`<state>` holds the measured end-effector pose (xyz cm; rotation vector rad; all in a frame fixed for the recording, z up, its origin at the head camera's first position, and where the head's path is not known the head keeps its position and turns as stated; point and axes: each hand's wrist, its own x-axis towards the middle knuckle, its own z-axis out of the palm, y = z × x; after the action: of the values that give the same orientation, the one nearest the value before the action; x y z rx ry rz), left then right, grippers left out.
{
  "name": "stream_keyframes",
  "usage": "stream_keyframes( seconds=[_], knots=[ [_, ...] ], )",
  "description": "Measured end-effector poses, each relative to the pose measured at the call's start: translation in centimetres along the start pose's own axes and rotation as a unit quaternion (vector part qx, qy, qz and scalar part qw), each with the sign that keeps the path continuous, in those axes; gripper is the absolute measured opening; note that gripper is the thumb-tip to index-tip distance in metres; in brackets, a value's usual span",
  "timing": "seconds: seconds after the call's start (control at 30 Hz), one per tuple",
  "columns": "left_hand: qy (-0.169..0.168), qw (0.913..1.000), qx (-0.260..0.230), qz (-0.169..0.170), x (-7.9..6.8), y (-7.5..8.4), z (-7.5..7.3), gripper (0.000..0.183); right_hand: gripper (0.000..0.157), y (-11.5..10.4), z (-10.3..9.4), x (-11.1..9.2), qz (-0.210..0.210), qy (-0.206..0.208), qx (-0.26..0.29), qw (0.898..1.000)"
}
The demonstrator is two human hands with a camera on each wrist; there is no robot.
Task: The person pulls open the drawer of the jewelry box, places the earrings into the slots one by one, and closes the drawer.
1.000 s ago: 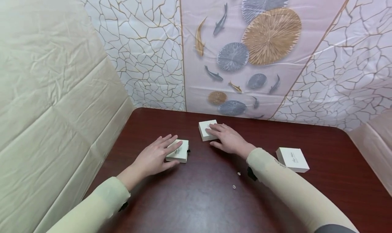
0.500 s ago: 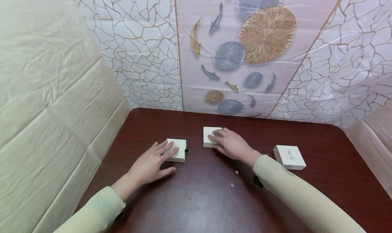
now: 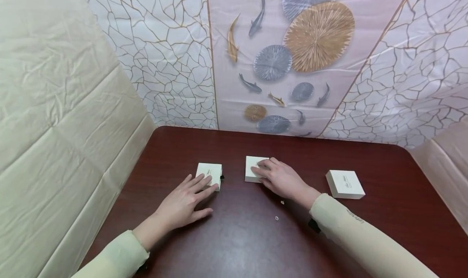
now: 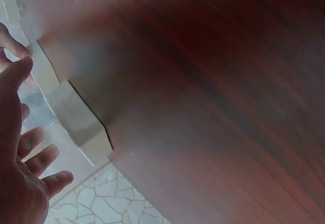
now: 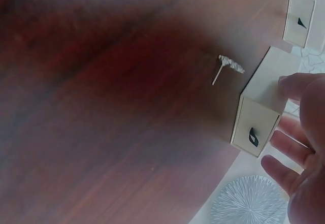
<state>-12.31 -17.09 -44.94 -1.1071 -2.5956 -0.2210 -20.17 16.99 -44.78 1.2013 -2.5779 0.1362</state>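
Note:
Three small white boxes with script lettering on their lids lie across the dark red-brown table. My left hand (image 3: 183, 203) has its fingers spread flat, fingertips over the lid of the left box (image 3: 213, 169), thumb out to the side. A black pull tab (image 3: 222, 177) sticks out of that box's right end. My right hand (image 3: 283, 178) holds the middle box (image 3: 251, 162), fingers bent over its lid and thumb against its near side. A black ribbon loop (image 5: 254, 136) marks this box's drawer end. Nearby lies a sparkling stud earring (image 5: 231, 64) with a thin post.
The right box (image 3: 345, 184) stands apart near my right forearm. Two tiny pale pieces, a farther one (image 3: 282, 202) and a nearer one (image 3: 276, 218), lie on the table (image 3: 234, 241) between my arms. Patterned cloth (image 3: 175, 59) hangs behind the table, cream cloth (image 3: 73, 107) on the left.
The middle box has slid toward me and slightly right under my right hand, turning square to the table. My left hand has drawn back slightly over the left box.

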Motion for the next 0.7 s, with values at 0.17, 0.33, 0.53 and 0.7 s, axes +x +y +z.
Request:
stream_keyframes(
  seconds=[0.17, 0.33, 0.53, 0.7],
  knots=[
    [-0.017, 0.9998, 0.000, 0.003, 0.2, 0.9, 0.1, 0.065, 0.045, -0.4, -0.1, -0.6, -0.001, -0.006, -0.001, 1.000],
    [-0.024, 0.9997, 0.000, 0.007, 0.5, 1.6, 0.3, 0.065, 0.044, -0.9, -0.3, -1.1, -0.003, -0.016, -0.002, 1.000],
    [-0.026, 0.9996, -0.007, 0.009, 1.3, 2.5, 0.6, 0.067, 0.044, -1.4, -0.6, -1.3, -0.007, -0.011, -0.004, 1.000],
    [-0.030, 0.9994, -0.010, 0.016, 2.2, 3.2, 1.0, 0.066, 0.045, -1.7, -0.6, -1.3, -0.005, -0.016, -0.004, 1.000]
  ],
)
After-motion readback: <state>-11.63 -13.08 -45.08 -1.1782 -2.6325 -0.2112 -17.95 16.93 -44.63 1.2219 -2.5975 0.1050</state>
